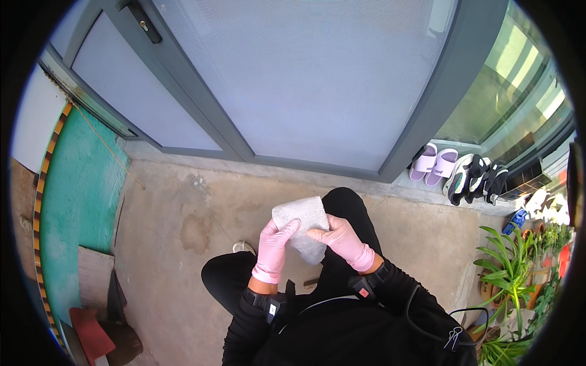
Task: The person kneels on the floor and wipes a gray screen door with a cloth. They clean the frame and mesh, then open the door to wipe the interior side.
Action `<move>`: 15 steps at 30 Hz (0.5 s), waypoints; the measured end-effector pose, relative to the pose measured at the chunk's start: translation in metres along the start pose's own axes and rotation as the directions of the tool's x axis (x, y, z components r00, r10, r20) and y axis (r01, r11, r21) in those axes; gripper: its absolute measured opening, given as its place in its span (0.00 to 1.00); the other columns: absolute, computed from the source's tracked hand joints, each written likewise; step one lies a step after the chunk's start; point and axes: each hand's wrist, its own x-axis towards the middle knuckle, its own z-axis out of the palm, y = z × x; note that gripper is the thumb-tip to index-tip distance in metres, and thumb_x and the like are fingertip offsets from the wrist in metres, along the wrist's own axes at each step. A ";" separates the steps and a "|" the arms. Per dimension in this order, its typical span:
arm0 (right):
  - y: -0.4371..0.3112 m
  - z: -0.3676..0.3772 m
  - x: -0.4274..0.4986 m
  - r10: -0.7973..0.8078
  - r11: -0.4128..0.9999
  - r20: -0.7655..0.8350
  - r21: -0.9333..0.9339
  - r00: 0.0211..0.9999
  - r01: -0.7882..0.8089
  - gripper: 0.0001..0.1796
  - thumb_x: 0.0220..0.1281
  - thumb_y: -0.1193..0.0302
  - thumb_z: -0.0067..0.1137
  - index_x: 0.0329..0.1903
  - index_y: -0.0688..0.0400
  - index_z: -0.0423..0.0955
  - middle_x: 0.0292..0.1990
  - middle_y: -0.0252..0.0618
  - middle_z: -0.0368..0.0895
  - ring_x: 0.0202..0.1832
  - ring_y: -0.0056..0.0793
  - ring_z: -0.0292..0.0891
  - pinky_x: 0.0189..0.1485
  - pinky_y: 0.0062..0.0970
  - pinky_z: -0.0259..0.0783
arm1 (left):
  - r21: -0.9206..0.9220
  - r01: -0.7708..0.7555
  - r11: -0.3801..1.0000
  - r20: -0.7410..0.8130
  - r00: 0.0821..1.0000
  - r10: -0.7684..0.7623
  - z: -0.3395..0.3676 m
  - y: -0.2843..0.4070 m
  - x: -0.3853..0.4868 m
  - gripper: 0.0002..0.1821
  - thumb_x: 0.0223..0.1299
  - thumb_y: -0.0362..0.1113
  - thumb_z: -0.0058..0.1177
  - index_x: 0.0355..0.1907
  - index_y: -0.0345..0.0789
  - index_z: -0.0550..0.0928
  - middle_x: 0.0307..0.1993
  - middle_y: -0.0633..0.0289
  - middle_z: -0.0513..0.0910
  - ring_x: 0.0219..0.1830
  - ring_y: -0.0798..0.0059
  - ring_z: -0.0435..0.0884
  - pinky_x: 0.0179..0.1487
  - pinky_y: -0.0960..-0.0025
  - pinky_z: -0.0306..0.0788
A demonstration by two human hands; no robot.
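Between my hands, above my lap, is a folded light grey cloth, with a darker, damp-looking part hanging below. My left hand, in a pink glove, grips its left side with the thumb on top. Gloved the same way, my right hand holds the right edge, thumb across the front. The undersides of the cloth and most of my fingertips are hidden. My knees in black trousers are bent on both sides of it.
A grey-framed door stands ahead over a concrete floor. Purple slippers and dark-and-white shoes line the ledge at right, above potted plants. At left are a green wall and boards.
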 end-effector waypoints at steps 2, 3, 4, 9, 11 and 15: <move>0.001 0.000 -0.001 -0.075 0.987 0.075 -0.136 0.994 0.085 0.21 0.60 0.70 0.66 0.55 0.61 0.76 0.47 0.36 0.84 0.46 0.21 0.78 0.53 0.24 0.72 | -0.080 0.038 0.996 0.002 0.999 -0.038 0.003 0.011 0.001 0.15 0.66 0.31 0.56 0.55 0.32 0.80 0.49 0.63 0.84 0.51 0.77 0.80 0.59 0.70 0.70; 0.002 -0.001 -0.002 -0.113 0.972 0.117 -0.195 0.987 0.134 0.23 0.59 0.70 0.66 0.57 0.60 0.76 0.48 0.37 0.84 0.47 0.22 0.78 0.54 0.24 0.72 | -0.138 0.037 0.990 0.021 0.999 -0.035 0.004 0.015 0.002 0.16 0.65 0.31 0.57 0.55 0.31 0.80 0.49 0.64 0.84 0.50 0.78 0.80 0.58 0.70 0.70; 0.003 -0.002 0.000 -0.080 0.974 0.132 -0.198 0.988 0.105 0.23 0.61 0.76 0.66 0.60 0.60 0.75 0.50 0.30 0.83 0.52 0.16 0.75 0.60 0.22 0.69 | -0.179 0.067 0.982 0.051 0.997 -0.058 0.004 0.019 0.002 0.16 0.65 0.30 0.58 0.54 0.31 0.81 0.48 0.64 0.84 0.49 0.78 0.80 0.58 0.70 0.70; 0.009 -0.005 0.006 -0.069 0.991 0.022 -0.115 0.997 0.071 0.23 0.61 0.72 0.64 0.59 0.60 0.75 0.49 0.36 0.84 0.50 0.19 0.78 0.56 0.23 0.72 | -0.162 0.152 0.975 0.108 0.985 -0.135 -0.007 0.018 0.001 0.15 0.62 0.28 0.60 0.51 0.30 0.82 0.46 0.62 0.86 0.49 0.73 0.82 0.58 0.68 0.71; 0.011 -0.005 0.006 -0.120 0.993 0.017 0.015 0.993 0.120 0.21 0.62 0.73 0.64 0.58 0.60 0.75 0.49 0.33 0.83 0.50 0.17 0.77 0.56 0.23 0.72 | -0.061 0.141 0.988 0.097 0.986 -0.134 -0.009 0.013 -0.002 0.15 0.61 0.29 0.61 0.51 0.30 0.83 0.44 0.62 0.86 0.47 0.75 0.83 0.56 0.70 0.72; 0.012 -0.003 0.005 -0.118 0.982 0.003 0.151 0.993 0.116 0.21 0.63 0.76 0.62 0.60 0.60 0.74 0.51 0.30 0.82 0.52 0.17 0.75 0.58 0.24 0.70 | 0.055 0.166 0.985 0.016 0.986 -0.168 -0.005 0.014 -0.006 0.14 0.61 0.30 0.63 0.49 0.30 0.84 0.42 0.62 0.87 0.43 0.78 0.82 0.52 0.73 0.72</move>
